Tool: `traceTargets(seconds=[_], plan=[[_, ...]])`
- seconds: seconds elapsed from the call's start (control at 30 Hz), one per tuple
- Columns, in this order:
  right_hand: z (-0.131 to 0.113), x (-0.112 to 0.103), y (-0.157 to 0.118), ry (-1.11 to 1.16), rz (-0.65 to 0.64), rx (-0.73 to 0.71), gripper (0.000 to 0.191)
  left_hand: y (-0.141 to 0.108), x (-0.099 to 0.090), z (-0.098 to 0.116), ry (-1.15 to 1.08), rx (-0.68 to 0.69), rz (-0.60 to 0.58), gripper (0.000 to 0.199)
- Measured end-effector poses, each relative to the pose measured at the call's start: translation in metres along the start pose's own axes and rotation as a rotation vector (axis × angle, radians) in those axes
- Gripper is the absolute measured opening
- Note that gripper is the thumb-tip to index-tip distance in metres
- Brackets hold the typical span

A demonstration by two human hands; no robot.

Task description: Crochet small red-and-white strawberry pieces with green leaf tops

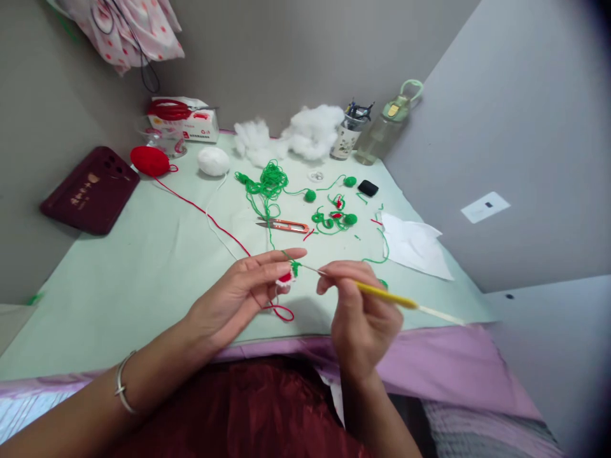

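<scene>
Between the thumb and fingers of my left hand [255, 280] is a small crochet piece [286, 277] in red, white and green. Green yarn runs over the left index finger toward a loose green heap [267, 181]. My right hand [365, 312] is closed around a crochet hook [386, 295] with a yellow handle, its thin metal tip meeting the green edge of the piece. Red yarn [284, 313] loops below the left fingers. Strands lead back to a red yarn ball [150, 161] and a white yarn ball [213, 161].
Orange thread snips [286, 226] lie beyond my hands, near small green crocheted balls [351, 219]. White stuffing [312, 132], a pen cup [347, 137] and a water bottle [386, 130] stand along the back. White paper [415, 245] lies right; a maroon case [93, 191] sits left.
</scene>
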State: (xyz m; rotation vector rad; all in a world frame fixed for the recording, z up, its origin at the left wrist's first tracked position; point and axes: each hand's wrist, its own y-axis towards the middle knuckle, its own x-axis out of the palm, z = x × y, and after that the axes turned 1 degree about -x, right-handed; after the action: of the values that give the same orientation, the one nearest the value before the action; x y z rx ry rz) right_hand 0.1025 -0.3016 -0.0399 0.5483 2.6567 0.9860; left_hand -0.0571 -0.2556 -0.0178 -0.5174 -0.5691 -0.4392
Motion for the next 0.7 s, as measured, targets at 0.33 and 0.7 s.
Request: traceTargets(seconds=[0.33,0.7], plan=[[0.005,0.001,0.005,0.362,-0.056,0.290,0.016,-0.007,0.003,0.003,0.202,0.077,-0.013,0.030],[-0.008,-0.009,0.001,-0.040,-0.159,-0.112,0.023,-0.007,-0.003,0.001,0.319,0.189,0.015,0.027]])
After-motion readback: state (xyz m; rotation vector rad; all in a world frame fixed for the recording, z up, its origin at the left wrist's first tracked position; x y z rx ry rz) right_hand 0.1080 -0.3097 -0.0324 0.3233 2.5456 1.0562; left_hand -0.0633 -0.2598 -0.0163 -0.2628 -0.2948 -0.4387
